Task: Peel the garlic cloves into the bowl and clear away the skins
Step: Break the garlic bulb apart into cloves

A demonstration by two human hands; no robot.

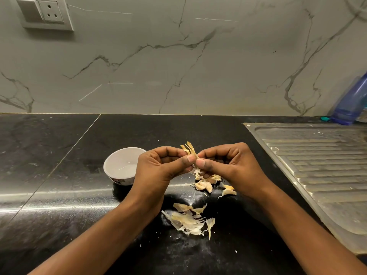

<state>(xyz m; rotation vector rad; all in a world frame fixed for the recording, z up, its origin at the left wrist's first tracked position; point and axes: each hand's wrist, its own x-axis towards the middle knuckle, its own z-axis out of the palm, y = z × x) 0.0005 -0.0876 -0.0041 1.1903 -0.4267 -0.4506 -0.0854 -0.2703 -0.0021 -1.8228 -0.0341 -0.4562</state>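
Both left hand (158, 169) and right hand (230, 165) pinch garlic (189, 149); bowl (111, 163) alongside.

black stone counter (59, 165) with white bowl (114, 158), garlic cloves (203, 185), loose skins (188, 221)

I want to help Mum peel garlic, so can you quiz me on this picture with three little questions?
1. True or false: the white bowl already holds peeled cloves.
2. Pick one: the loose skins lie A) in the bowl, B) on the counter, close to the person, C) on a plate.
3. What do the left hand and the right hand pinch between them?

Key: 1 false, no cloves show in it. 2 B. 3 the same dry piece of garlic, held above the counter.
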